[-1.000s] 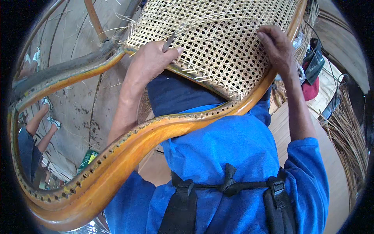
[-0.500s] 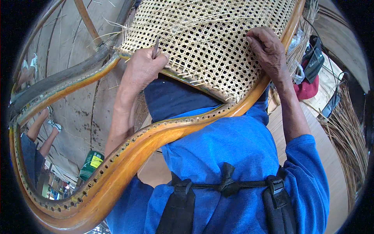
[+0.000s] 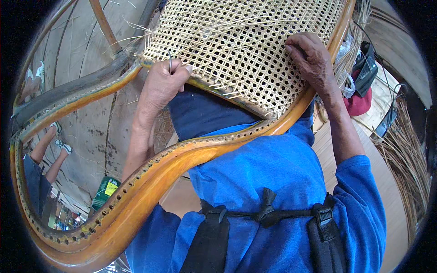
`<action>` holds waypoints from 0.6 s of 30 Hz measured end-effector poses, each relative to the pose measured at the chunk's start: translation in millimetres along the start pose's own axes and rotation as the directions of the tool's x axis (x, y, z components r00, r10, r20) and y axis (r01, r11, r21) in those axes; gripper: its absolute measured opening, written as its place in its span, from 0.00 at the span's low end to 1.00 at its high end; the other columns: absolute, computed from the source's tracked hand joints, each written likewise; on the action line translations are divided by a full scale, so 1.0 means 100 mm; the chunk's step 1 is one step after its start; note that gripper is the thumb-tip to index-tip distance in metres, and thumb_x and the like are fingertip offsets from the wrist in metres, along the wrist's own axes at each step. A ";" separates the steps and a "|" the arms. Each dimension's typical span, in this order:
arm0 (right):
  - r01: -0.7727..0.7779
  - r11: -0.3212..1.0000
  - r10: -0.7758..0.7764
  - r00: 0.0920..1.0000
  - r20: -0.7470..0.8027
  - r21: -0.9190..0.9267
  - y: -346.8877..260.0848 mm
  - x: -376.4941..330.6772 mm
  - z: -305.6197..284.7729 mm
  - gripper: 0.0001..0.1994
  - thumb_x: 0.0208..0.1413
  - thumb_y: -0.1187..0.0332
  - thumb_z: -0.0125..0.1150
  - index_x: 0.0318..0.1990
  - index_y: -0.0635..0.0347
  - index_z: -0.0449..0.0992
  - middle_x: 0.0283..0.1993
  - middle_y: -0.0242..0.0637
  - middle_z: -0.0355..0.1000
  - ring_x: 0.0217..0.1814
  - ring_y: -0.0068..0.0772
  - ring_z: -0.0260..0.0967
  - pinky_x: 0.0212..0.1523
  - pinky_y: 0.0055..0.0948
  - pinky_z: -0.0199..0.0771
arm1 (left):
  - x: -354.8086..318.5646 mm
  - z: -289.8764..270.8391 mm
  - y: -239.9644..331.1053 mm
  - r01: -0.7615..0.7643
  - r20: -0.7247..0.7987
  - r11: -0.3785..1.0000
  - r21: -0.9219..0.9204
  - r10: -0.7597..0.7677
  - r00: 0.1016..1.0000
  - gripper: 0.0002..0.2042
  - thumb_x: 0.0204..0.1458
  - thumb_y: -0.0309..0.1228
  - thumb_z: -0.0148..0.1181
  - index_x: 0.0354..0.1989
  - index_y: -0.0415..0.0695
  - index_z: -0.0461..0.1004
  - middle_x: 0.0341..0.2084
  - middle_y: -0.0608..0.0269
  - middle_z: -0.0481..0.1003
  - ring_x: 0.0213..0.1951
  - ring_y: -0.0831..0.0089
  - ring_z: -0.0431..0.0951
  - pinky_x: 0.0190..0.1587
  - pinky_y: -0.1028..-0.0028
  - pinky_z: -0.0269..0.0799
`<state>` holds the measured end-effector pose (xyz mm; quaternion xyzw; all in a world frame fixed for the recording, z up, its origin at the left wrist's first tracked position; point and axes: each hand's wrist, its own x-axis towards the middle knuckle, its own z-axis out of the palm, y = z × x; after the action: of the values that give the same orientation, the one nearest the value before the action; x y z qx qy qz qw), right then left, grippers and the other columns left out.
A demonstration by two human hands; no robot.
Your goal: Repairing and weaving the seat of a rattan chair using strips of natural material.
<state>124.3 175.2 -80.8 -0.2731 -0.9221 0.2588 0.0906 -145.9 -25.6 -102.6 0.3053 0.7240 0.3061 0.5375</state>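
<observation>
My left hand (image 3: 165,84) is closed round a thin, pointed metal tool (image 3: 170,63), whose slim end stands up above the fist. This hand is at the near edge of a woven cane panel (image 3: 246,50), over the wooden rail where short strand ends stick out. My right hand (image 3: 312,59) lies over the panel's right side, close to the glossy curved frame (image 3: 300,107). Its fingers are curled in and the thumb is near the index finger; whatever they pinch, if anything, is hidden. Loose cane strands (image 3: 246,22) run across the weave.
The curved wooden frame (image 3: 150,184), drilled with a row of holes, sweeps across my lap to the left. A green container (image 3: 106,193) stands beyond it, near another person's legs (image 3: 48,152). Bundled cane strips (image 3: 400,154) and a red item (image 3: 359,102) are at the right.
My left hand has shifted a little to the left, and the tool has turned, so it shows thinner and curved. The right hand has barely moved.
</observation>
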 end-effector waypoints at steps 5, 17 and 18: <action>0.051 0.998 -0.051 0.999 0.007 -0.038 0.00 0.03 -0.01 0.07 0.49 0.70 0.59 0.36 0.60 0.75 0.35 0.40 0.71 0.41 0.43 0.68 0.43 0.36 0.68 | -0.01 -0.05 -0.05 -0.062 0.018 0.996 -0.062 0.063 0.998 0.16 0.50 0.33 0.57 0.12 0.43 0.66 0.08 0.73 0.64 0.13 0.87 0.60 0.17 0.80 0.54; 0.167 0.981 -0.158 0.983 0.095 -0.101 -0.28 0.19 0.10 0.07 0.49 0.68 0.59 0.37 0.53 0.75 0.35 0.36 0.71 0.40 0.43 0.69 0.43 0.37 0.68 | -0.01 -0.08 -0.13 -0.127 0.035 0.981 -0.147 0.134 0.990 0.18 0.51 0.31 0.57 0.10 0.46 0.62 0.08 0.77 0.60 0.13 0.89 0.56 0.16 0.81 0.51; 0.186 0.981 -0.177 0.976 0.129 -0.061 -0.31 0.21 0.16 0.08 0.49 0.67 0.58 0.38 0.52 0.75 0.35 0.36 0.71 0.40 0.43 0.69 0.43 0.38 0.68 | -0.01 -0.08 -0.13 -0.127 0.037 0.981 -0.149 0.134 0.990 0.18 0.51 0.31 0.57 0.10 0.46 0.62 0.08 0.77 0.60 0.13 0.89 0.56 0.16 0.81 0.51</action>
<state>88.2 157.6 -77.2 -0.1745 -0.9558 0.2320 0.0471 -154.5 -35.5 -110.3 0.3192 0.6652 0.3858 0.5539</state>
